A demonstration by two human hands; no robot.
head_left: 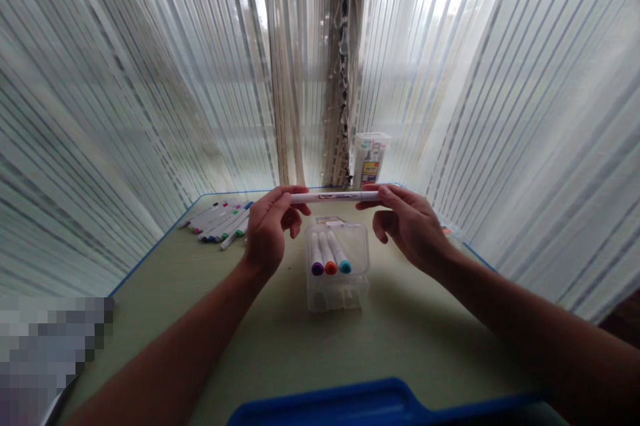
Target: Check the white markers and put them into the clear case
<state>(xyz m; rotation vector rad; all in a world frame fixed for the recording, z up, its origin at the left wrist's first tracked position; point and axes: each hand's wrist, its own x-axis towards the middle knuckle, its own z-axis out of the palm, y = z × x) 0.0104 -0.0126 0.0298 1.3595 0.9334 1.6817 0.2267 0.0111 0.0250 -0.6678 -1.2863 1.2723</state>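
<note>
A white marker (335, 197) is held level above the table, its ends pinched between both hands. My left hand (270, 223) grips the left end with thumb and fingers. At the other end, my right hand (407, 216) has its fingers closed on the marker in the same way. Below and between the hands stands a clear plastic box (363, 246). Three white markers lie side by side in its upper part: one with a purple end (317, 269), one orange (331, 268) and one turquoise (345, 267).
Several white markers with coloured ends (220, 223) lie in a pile at the table's left. A clear container with a printed label (371, 159) stands at the back by the striped curtain (200, 79). A blue tray-like edge (340, 406) crosses the front of the green table (270, 339).
</note>
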